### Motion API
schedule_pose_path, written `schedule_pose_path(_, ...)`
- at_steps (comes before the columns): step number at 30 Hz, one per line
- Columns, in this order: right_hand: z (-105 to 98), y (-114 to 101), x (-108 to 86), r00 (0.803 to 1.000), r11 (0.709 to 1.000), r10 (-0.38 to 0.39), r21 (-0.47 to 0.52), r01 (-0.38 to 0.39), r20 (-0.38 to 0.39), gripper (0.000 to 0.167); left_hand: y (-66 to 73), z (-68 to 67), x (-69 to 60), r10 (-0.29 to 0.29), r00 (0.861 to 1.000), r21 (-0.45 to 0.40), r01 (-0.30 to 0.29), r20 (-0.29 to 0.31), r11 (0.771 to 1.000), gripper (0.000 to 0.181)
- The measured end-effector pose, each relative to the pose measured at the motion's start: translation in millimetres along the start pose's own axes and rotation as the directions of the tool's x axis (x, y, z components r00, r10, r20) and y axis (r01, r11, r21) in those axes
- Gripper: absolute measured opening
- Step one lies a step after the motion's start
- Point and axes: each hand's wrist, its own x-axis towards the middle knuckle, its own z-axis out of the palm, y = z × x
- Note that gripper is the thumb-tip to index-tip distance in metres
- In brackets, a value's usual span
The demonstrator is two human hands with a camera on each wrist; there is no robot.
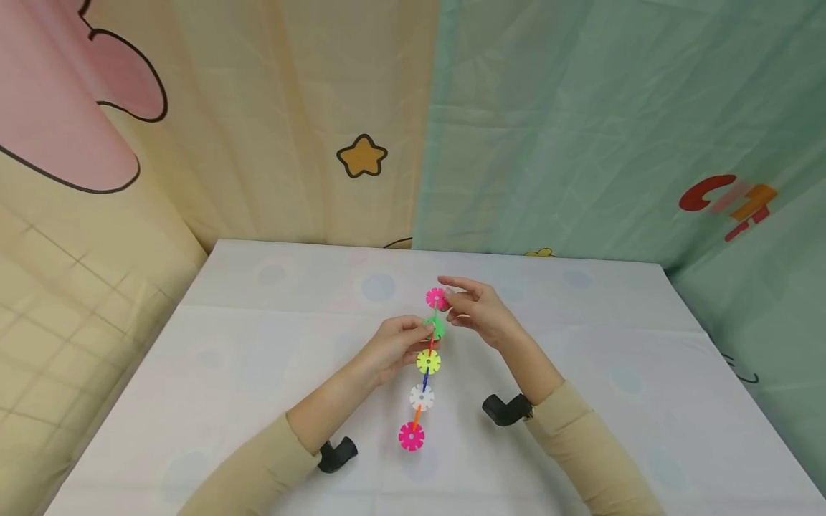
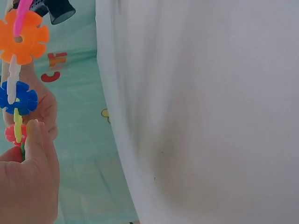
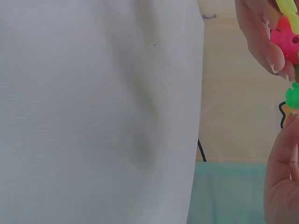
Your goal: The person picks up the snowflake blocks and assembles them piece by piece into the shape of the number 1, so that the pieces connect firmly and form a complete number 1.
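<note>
A chain of notched plastic discs hangs between my hands in the head view, joined alternately face-on and edge-on. From the bottom, the face-on ones are a pink disc [image 1: 411,436], a white disc [image 1: 421,398], a yellow disc [image 1: 429,362] and a green disc [image 1: 437,327]. My left hand [image 1: 395,345] pinches this green disc between thumb and fingers. At the chain's top is another pink disc [image 1: 435,297], its right edge pinched by my right hand [image 1: 480,312], index finger stretched out above. Edge-on there, an orange disc [image 2: 23,37] and a blue disc [image 2: 23,95] face the left wrist view.
Under the chain lies a white cloth-covered table [image 1: 310,279] with faint dots. Patterned curtains [image 1: 555,129] hang behind it and at the sides. Black wrist mounts [image 1: 506,410] stick out from both forearms.
</note>
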Motion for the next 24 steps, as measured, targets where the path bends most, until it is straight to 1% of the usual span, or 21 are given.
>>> schedule_pose_path(3,-2,3,-2.0,0.999,0.999,0.03,0.009,-0.03,0.02,0.042,4.8,-1.3,2.8,0.0,0.999,-0.004,-0.001,-0.046,1.0,0.021)
schedule_pose_path(6,-4,8,-6.1,0.997,0.999,0.048,0.016,-0.049,0.055,0.042,8.3,-3.0,5.9,-0.004,0.996,-0.013,0.002,-0.093,1.0,0.021)
schedule_pose_path(8,-3,13,-9.8,0.996,0.998,0.056,0.034,-0.058,0.075,0.044,9.9,-4.3,7.9,-0.002,0.994,-0.023,-0.001,-0.112,1.0,0.019)
schedule_pose_path(12,3,21,-19.1,0.99,0.994,0.086,0.062,-0.093,0.11,0.049,12.2,-6.9,13.3,0.01,0.991,-0.036,-0.015,-0.135,0.999,0.02)
schedule_pose_path(17,13,31,-27.0,0.98,0.982,0.144,0.106,-0.159,0.137,0.052,16.0,-9.0,22.9,0.029,0.984,-0.05,-0.039,-0.174,0.998,0.021)
schedule_pose_path(20,17,35,-29.0,0.977,0.973,0.158,0.144,-0.178,0.142,0.052,16.9,-9.1,30.4,0.032,0.983,-0.069,-0.046,-0.183,0.997,0.021)
schedule_pose_path(24,19,38,-27.9,0.979,0.968,0.151,0.179,-0.175,0.139,0.053,15.5,-7.4,41.4,0.027,0.985,-0.1,-0.044,-0.172,0.994,0.023)
